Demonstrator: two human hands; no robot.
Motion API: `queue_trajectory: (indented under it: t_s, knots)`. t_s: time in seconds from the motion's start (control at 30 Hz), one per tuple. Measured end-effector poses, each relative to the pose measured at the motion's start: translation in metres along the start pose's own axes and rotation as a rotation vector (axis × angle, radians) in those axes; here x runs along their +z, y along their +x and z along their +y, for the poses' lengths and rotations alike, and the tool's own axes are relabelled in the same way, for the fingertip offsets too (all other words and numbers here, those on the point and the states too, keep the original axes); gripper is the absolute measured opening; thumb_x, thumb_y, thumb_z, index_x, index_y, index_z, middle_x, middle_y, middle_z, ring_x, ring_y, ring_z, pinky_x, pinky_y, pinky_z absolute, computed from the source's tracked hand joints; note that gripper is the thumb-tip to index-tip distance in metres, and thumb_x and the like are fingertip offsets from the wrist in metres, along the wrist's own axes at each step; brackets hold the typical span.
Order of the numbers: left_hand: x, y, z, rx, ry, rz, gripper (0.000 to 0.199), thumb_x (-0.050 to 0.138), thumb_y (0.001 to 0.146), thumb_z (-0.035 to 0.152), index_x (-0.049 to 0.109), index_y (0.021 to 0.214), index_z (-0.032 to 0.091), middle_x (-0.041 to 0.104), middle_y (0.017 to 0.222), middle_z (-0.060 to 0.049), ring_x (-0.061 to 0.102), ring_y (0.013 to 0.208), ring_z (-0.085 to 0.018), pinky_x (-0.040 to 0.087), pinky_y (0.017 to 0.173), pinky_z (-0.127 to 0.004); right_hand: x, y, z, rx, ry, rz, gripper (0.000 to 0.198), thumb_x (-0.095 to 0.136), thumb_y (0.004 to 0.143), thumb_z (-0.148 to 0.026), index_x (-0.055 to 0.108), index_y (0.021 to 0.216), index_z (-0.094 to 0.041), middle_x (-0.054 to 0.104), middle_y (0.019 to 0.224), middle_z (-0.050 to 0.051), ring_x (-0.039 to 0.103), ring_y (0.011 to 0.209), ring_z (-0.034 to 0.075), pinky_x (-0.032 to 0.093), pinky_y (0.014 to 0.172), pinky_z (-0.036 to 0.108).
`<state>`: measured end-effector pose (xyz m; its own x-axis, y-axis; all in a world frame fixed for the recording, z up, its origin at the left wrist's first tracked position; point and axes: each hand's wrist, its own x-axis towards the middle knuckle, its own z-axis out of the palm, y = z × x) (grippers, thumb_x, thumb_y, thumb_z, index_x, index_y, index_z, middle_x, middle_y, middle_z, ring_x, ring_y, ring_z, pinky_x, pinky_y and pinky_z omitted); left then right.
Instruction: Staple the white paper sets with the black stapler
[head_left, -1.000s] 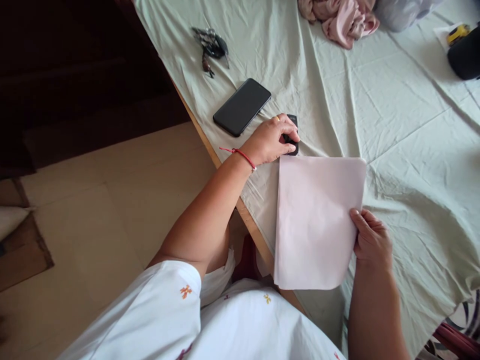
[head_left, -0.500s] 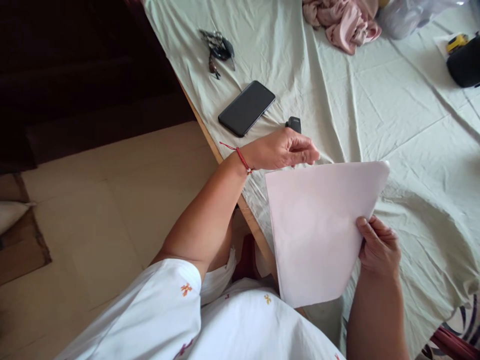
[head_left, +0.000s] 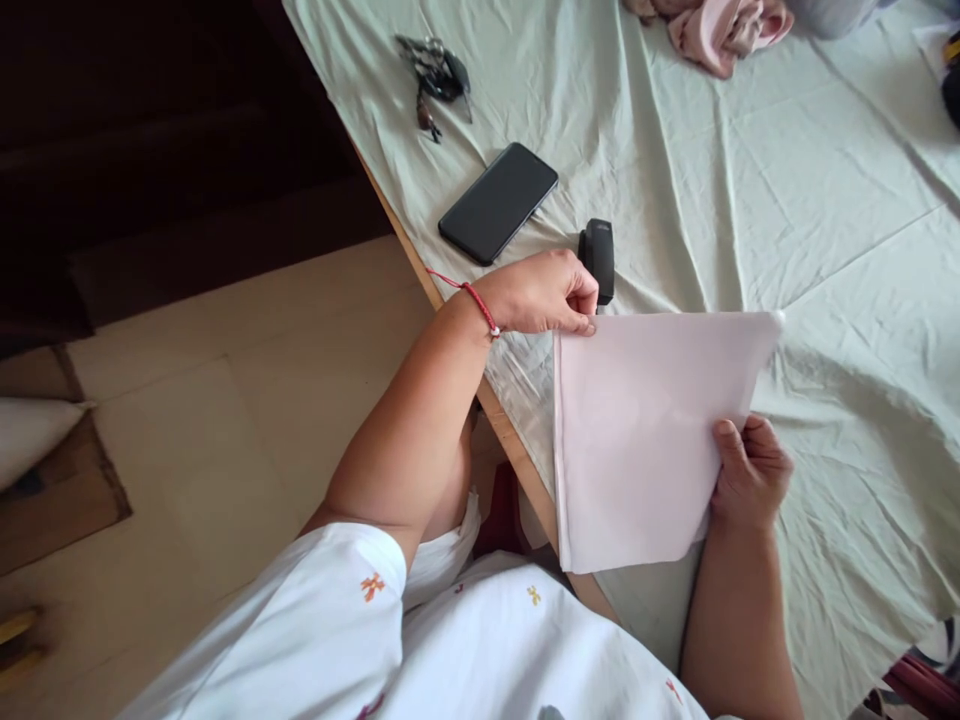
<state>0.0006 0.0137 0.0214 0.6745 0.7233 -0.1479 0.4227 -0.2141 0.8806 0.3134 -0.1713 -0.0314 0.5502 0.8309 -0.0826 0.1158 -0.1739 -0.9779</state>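
Pale pinkish-white paper sheets (head_left: 652, 430), more than one layer showing along the left edge, are held between the person's two hands at the near edge of the table. Upper part of the sheets lies over the pale green tablecloth (head_left: 847, 250); the lower left corner reaches past the wooden table edge (head_left: 517, 455), close to the white garment (head_left: 322, 620). Sheet count cannot be determined.

Left hand (head_left: 551, 290): narrow pinch at the upper left corner of the sheets, thumb on the upper face, fingers curled. A red cord bracelet (head_left: 481, 308) with a white bead is on this wrist. Right hand (head_left: 754, 470): closed on the right edge, thumb on the upper face, other fingers partly hidden behind the paper. The upper right corner of the sheets is slightly blurred.

Just beyond the left hand's fingers rests a small black oblong object (head_left: 599, 260), bearing a marking too small to read; whether the fingers touch it cannot be told. Farther left on the cloth lies a black smartphone (head_left: 499, 203), screen dark and facing up, set at a slant. Beyond it, apart, sits a bunch of keys (head_left: 437, 75) with a black fob. Crumpled pink fabric (head_left: 727, 35) is at the far side, cut by the frame.
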Motion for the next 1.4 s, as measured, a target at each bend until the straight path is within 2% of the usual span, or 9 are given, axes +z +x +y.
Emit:
queue_trajectory:
  t_s: [0.17,0.27,0.37,0.47,0.67,0.77,0.93,1.13,1.4]
  knots:
    - [-0.001,0.003,0.003,0.023,0.007,-0.014,0.022,0.075,0.081,0.029,0.068,0.067,0.013,0.055,0.062,0.002,0.05,0.063,-0.009,0.035,0.065,-0.027,-0.003,0.0,0.006,-0.009,0.001,-0.024,0.034,0.093,0.071,-0.039,0.075,0.091,-0.019,0.072,0.084,0.001,0.058,0.066,0.011,0.05,0.06,0.024]
    - [-0.006,0.0,0.003,0.022,0.001,-0.058,0.02,0.073,0.082,0.032,0.073,0.078,0.012,0.061,0.069,0.0,0.055,0.069,-0.011,0.037,0.068,-0.027,-0.004,-0.001,0.007,-0.002,-0.014,-0.063,0.033,0.091,0.074,-0.041,0.076,0.095,-0.019,0.073,0.088,0.001,0.059,0.068,0.011,0.051,0.062,0.025]
    - [-0.013,-0.005,0.001,-0.024,0.015,-0.121,0.016,0.072,0.079,0.026,0.076,0.087,0.013,0.068,0.076,0.0,0.06,0.072,-0.012,0.04,0.07,-0.026,-0.004,-0.001,0.006,0.012,-0.034,-0.076,0.033,0.089,0.075,-0.044,0.074,0.092,-0.02,0.072,0.084,0.0,0.056,0.065,0.011,0.048,0.059,0.025]
    - [-0.018,-0.008,-0.004,-0.091,0.047,-0.131,0.017,0.07,0.077,0.022,0.076,0.089,0.013,0.071,0.079,-0.001,0.062,0.073,-0.013,0.041,0.071,-0.026,-0.004,0.0,0.005,0.013,-0.057,-0.056,0.033,0.089,0.076,-0.045,0.071,0.084,-0.018,0.066,0.075,-0.003,0.052,0.061,0.009,0.043,0.057,0.024]
    - [-0.019,-0.011,-0.006,-0.183,0.14,-0.075,0.013,0.07,0.077,0.026,0.075,0.078,0.013,0.071,0.073,-0.001,0.061,0.069,-0.012,0.04,0.069,-0.025,-0.005,0.002,0.006,-0.023,-0.122,-0.03,0.037,0.088,0.078,-0.046,0.066,0.075,-0.017,0.057,0.066,-0.006,0.043,0.058,0.007,0.035,0.055,0.022]
    - [-0.018,-0.012,-0.005,-0.165,0.153,-0.128,0.018,0.071,0.077,0.031,0.076,0.08,0.015,0.072,0.074,-0.001,0.063,0.072,-0.013,0.04,0.07,-0.025,-0.004,0.002,0.006,-0.007,-0.102,-0.005,0.037,0.089,0.076,-0.046,0.066,0.076,-0.017,0.06,0.068,-0.006,0.045,0.058,0.007,0.037,0.055,0.022]
    - [-0.018,-0.012,-0.007,-0.166,0.153,-0.224,0.017,0.065,0.075,0.026,0.078,0.08,0.014,0.074,0.077,-0.004,0.063,0.075,-0.017,0.041,0.072,-0.029,-0.002,0.002,0.005,0.002,-0.076,0.022,0.039,0.091,0.072,-0.047,0.065,0.075,-0.017,0.062,0.069,-0.005,0.047,0.057,0.008,0.039,0.055,0.023]
    - [-0.018,-0.011,-0.006,-0.178,0.221,-0.203,0.018,0.065,0.079,0.03,0.071,0.069,0.016,0.071,0.069,-0.003,0.053,0.065,-0.014,0.035,0.065,-0.029,-0.004,0.002,0.006,-0.004,-0.082,-0.006,0.038,0.088,0.076,-0.047,0.064,0.075,-0.017,0.06,0.068,-0.005,0.046,0.057,0.007,0.037,0.053,0.022]
    - [-0.019,-0.012,-0.004,-0.231,0.218,-0.209,0.026,0.064,0.085,0.035,0.068,0.066,0.017,0.068,0.066,-0.003,0.043,0.057,-0.012,0.029,0.062,-0.032,-0.005,0.003,0.007,-0.026,-0.14,-0.017,0.036,0.086,0.079,-0.048,0.066,0.076,-0.018,0.059,0.067,-0.006,0.045,0.058,0.008,0.036,0.055,0.023]
